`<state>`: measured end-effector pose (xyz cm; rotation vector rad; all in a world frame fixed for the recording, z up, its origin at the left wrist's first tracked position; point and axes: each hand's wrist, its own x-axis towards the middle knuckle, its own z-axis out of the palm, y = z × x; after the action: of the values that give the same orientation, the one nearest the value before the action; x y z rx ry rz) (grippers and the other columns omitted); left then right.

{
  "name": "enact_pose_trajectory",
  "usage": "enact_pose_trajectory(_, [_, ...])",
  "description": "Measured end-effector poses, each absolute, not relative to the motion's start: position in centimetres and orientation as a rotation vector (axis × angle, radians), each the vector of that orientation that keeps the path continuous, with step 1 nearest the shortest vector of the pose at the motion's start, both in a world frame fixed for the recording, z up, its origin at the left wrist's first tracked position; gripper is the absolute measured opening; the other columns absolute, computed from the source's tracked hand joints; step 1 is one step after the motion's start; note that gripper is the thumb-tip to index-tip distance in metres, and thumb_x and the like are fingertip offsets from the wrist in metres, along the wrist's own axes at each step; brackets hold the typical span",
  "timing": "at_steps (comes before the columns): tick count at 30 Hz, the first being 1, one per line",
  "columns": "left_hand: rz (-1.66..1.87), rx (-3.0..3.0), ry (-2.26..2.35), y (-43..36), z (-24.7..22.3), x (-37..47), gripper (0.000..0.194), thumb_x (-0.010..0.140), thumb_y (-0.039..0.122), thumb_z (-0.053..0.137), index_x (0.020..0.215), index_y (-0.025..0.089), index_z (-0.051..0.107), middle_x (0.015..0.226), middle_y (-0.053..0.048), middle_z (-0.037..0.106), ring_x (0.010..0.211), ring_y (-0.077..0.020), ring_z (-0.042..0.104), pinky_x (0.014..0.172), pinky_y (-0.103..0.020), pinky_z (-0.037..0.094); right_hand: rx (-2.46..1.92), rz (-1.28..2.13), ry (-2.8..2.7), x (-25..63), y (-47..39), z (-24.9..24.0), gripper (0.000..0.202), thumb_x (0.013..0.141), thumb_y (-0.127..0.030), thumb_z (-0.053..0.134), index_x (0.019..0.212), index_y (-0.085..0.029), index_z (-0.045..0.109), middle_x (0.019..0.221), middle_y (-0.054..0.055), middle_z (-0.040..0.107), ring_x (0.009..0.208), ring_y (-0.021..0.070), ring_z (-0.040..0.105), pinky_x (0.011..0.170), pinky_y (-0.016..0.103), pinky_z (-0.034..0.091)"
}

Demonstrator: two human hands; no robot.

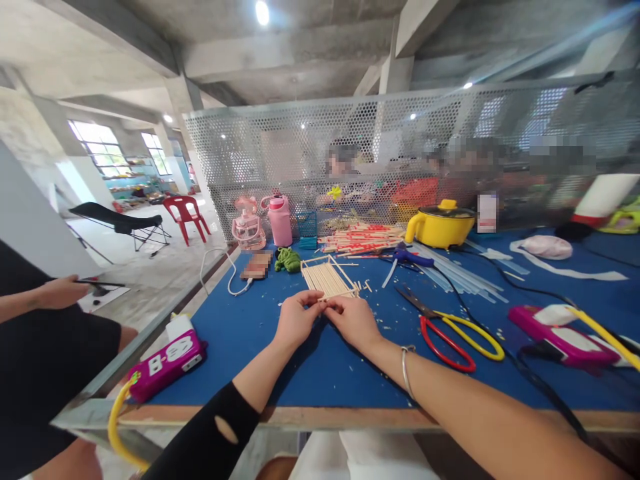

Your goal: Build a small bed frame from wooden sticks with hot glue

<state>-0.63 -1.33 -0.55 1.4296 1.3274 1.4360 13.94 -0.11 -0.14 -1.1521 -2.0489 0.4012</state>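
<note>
A small flat panel of pale wooden sticks [326, 278] lies on the blue table, its sticks side by side with thin edge sticks framing them. My left hand [300, 321] pinches the panel's near edge between thumb and fingers. Right beside it, my right hand [354, 323] is closed on the same edge, the fingertips of both hands almost meeting. Whatever small piece may lie under the fingertips is hidden. Short stick offcuts [364, 286] are just right of the panel. A blue glue gun [411, 257] and scissors [445, 330] with red and yellow handles lie to the right.
Red-tipped sticks [363, 238] are piled behind, near clear glue sticks [463, 273] and a yellow pot [445, 225]. A pink bottle [279, 221] stands by the mesh screen [290, 143]. Purple power strips [167, 365] flank the table; cables cross its right. A person [45, 333] stands left.
</note>
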Motion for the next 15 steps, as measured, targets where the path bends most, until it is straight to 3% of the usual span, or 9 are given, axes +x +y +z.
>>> enact_pose_trajectory(11, [1.442, 1.416, 1.294, -1.2, -0.6, -0.7, 0.029, 0.066, 0.022, 0.071, 0.093, 0.014, 0.067, 0.074, -0.005, 0.071, 0.068, -0.0154, 0.064, 0.065, -0.025, 0.049, -1.154, 0.311, -2.042, 14.7, -0.1, 0.5, 0.017, 0.078, -0.028, 0.057, 0.083, -0.024, 0.073, 0.071, 0.002, 0.072, 0.061, 0.0158, 0.063, 0.059, 0.024, 0.042])
enact_pose_trajectory(15, [1.441, 1.424, 1.32, -1.1, -0.8, -0.8, 0.028, 0.067, 0.022, 0.071, 0.093, 0.013, 0.068, 0.076, -0.006, 0.071, 0.065, -0.0148, 0.063, 0.064, -0.026, 0.048, -1.223, 0.215, -1.93, 16.8, 0.3, 1.7, 0.027, 0.08, -0.025, 0.048, 0.097, -0.019, 0.069, 0.067, 0.004, 0.07, 0.058, 0.0163, 0.06, 0.058, 0.025, 0.04])
